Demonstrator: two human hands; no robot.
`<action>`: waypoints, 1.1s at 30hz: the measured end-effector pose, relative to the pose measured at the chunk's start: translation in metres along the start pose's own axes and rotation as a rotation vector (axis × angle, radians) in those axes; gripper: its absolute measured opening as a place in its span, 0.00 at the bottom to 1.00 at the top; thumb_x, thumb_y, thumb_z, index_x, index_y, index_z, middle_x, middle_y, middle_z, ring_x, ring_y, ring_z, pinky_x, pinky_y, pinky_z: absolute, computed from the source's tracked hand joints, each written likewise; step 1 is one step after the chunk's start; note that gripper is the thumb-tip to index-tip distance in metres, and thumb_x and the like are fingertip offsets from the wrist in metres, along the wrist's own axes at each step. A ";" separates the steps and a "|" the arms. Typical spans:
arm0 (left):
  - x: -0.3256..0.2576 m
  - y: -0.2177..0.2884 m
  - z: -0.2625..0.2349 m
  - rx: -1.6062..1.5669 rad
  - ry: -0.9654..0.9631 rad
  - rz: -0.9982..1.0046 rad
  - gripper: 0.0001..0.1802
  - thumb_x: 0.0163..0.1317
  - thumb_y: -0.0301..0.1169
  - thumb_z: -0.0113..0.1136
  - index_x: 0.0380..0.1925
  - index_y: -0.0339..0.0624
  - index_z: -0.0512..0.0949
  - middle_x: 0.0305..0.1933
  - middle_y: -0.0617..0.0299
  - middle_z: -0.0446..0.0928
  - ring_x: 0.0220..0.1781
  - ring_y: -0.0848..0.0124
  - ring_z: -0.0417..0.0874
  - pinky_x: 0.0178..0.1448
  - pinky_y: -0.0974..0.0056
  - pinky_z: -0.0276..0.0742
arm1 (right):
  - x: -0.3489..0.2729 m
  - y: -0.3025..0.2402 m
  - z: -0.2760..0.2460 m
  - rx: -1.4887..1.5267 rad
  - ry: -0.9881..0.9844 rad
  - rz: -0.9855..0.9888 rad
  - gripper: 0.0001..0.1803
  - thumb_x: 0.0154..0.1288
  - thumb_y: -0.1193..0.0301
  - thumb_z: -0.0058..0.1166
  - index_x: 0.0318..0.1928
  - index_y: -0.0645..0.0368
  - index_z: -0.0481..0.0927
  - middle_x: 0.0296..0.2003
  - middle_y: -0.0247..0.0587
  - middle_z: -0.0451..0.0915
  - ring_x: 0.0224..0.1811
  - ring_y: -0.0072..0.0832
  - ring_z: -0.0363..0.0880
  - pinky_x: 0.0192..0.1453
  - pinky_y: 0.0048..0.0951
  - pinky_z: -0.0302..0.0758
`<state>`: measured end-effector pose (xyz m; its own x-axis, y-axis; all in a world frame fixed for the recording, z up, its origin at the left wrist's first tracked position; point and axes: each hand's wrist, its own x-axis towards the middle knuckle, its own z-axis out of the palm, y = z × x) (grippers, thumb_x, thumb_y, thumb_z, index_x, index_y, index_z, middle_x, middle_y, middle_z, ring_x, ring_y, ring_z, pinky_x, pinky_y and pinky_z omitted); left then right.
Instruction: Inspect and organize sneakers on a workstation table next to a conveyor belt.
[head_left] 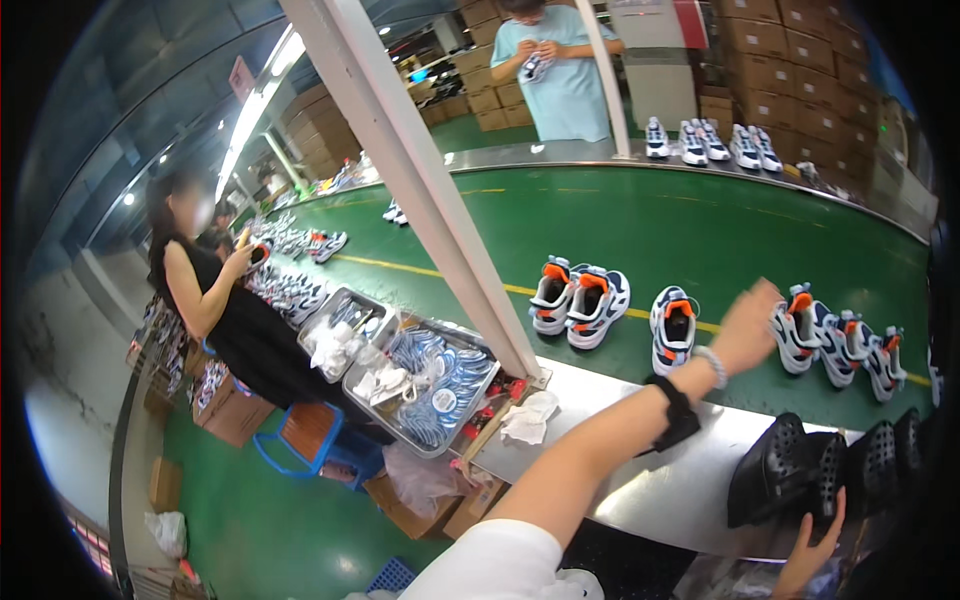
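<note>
The left hand (752, 318) is reaching out across the steel bench (640, 480) toward the green conveyor belt (640, 230), its fingers curled loosely over the heel of a white, navy and orange sneaker (800, 335) at about three o'clock. Whether it is actually gripping the shoe or only touching it, I cannot tell. The right hand (812, 550) is coming up at five o'clock, fingers spread and resting against the lowest of a row of black perforated moulds (775, 470), not clasping anything.

Judging from the layout, the work is looking mid-stream: a pair (580, 298) and a single sneaker (673, 328) are lying at the belt's near side toward twelve o'clock of the wrist, more are crowding at three o'clock (865, 350), and none is on the bench yet.

Room is running tight at three o'clock, where shoes are touching one another; the belt's middle is lying open. The slanted white post (420, 190) is hemming in the ten o'clock side, and the tray of insoles (440, 385) is sitting at nine o'clock.
</note>
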<state>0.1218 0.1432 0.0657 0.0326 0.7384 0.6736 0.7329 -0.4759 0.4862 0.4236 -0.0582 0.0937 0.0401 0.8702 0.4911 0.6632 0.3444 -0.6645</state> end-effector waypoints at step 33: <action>-0.010 -0.031 -0.019 0.300 -1.215 -0.711 0.27 0.52 0.36 0.56 0.51 0.30 0.77 0.55 0.45 0.77 0.56 0.56 0.80 0.59 0.60 0.76 | -0.009 0.032 0.000 -0.052 -0.114 0.089 0.27 0.69 0.69 0.52 0.66 0.56 0.64 0.56 0.56 0.74 0.57 0.44 0.73 0.63 0.36 0.65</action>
<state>0.0859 0.1417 0.0549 0.0422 0.7877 -0.6145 0.9475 0.1636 0.2748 0.4450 -0.0548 0.0683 0.0169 0.9319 0.3623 0.6988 0.2482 -0.6709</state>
